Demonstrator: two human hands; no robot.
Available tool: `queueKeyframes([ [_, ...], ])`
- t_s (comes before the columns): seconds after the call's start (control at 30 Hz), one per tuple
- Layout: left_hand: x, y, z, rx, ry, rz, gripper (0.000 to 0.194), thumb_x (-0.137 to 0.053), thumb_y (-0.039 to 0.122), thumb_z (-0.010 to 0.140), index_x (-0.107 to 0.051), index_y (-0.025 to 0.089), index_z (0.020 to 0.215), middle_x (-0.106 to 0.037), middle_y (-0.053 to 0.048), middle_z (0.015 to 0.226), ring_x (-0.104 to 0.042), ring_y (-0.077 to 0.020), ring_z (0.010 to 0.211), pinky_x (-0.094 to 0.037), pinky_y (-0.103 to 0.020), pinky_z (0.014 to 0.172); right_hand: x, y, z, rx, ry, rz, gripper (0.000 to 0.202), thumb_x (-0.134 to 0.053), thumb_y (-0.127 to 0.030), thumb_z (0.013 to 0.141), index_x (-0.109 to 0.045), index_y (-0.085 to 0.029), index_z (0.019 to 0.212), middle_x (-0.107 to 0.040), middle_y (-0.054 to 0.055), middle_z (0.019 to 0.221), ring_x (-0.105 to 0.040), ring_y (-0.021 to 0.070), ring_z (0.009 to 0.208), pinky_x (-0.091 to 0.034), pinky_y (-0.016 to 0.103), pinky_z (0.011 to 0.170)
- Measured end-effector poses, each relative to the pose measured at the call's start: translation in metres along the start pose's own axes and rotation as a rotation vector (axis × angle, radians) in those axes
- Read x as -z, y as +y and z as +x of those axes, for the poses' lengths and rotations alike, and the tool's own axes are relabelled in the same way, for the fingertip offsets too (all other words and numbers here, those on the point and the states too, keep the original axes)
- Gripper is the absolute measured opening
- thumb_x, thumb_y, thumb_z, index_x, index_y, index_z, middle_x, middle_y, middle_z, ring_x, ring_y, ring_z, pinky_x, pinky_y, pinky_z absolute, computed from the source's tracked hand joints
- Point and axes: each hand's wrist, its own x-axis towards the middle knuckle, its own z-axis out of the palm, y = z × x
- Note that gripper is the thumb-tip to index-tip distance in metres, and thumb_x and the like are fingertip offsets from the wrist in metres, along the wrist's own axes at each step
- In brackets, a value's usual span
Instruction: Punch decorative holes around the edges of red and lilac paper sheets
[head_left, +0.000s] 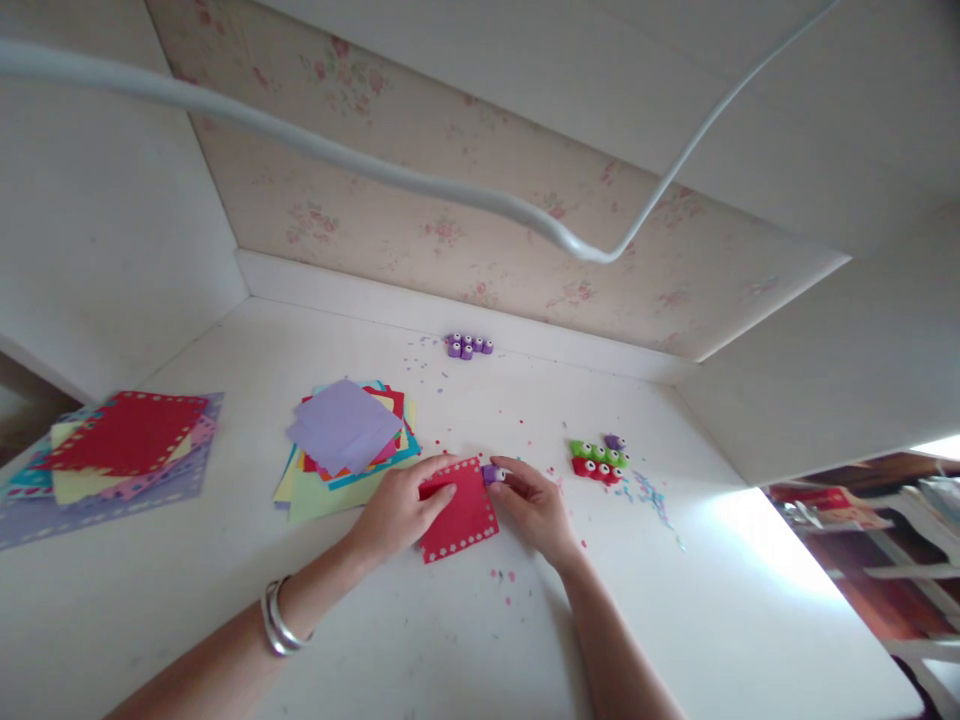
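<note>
A red paper square (459,515) lies at the middle of the desk, with rows of small punched shapes along its top and bottom edges. My left hand (401,508) grips its left side, thumb on top. At the paper's upper right edge sits a small purple craft punch (492,474), held between the thumb and fingers of my right hand (534,508). Whether the paper's edge is inside the punch I cannot tell.
Loose coloured paper (345,425) is stacked left of centre; punched sheets (131,435) lie farther left. Purple punches (466,346) stand near the wall, green and red punches (598,460) to the right. Confetti (651,497) is scattered about. A white cable (360,165) crosses above.
</note>
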Motion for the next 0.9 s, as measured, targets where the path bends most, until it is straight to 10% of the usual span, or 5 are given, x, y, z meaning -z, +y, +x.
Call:
queueKeyframes([
  [0.9,-0.0042,-0.0023,-0.0025,-0.055,-0.038,0.083,0.036,-0.053,0.025,0.088,-0.057,0.023,0.123,-0.066,-0.002,0.120,-0.062,-0.0186,0.110,-0.047,-0.034,0.099,-0.0031,-0.0083,-0.0019,0.223,-0.046,-0.385,0.025,-0.067,-0.024,0.080,-0.071,-0.027,0.106,-0.068,0.007,0.113,-0.063,0.0226,0.102,-0.052,0.038,0.088],
])
